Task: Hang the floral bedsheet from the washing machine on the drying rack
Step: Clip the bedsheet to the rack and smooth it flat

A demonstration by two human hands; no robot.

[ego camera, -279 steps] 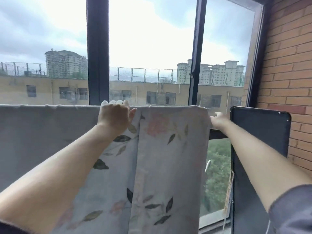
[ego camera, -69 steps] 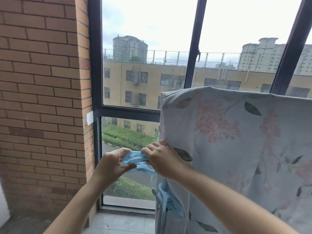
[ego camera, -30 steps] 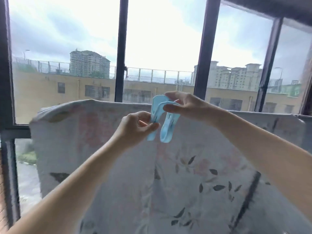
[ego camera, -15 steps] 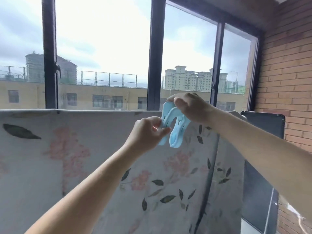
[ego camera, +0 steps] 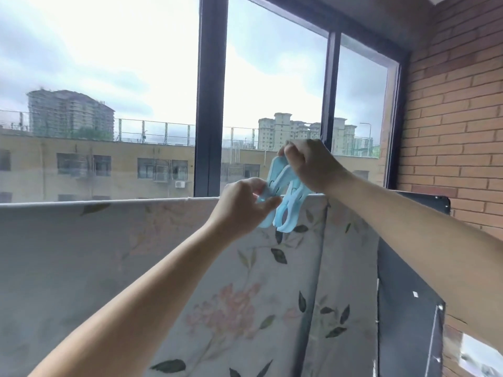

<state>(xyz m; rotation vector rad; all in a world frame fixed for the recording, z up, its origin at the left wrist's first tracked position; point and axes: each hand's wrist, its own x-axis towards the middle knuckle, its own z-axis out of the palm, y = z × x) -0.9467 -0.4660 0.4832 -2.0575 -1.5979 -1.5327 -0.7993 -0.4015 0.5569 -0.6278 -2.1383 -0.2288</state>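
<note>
The floral bedsheet (ego camera: 163, 268), pale with pink flowers and dark leaves, hangs draped over a horizontal rack bar along the window. Its right edge ends near the dark panel. In front of the sheet's top edge, near its right end, I hold two light blue clothes pegs (ego camera: 283, 197). My left hand (ego camera: 245, 210) pinches the lower part of one peg. My right hand (ego camera: 307, 164) grips the tops of the pegs from above. The rack bar itself is hidden under the fabric.
A dark flat panel (ego camera: 408, 308) stands at the right behind the sheet, against a brick wall (ego camera: 457, 131). Dark window frames (ego camera: 211, 104) rise behind the sheet, with buildings outside.
My view has swung from the sheet's left end to its right end. Both hands carried the blue pegs up and along, now over the top edge near the right end.
</note>
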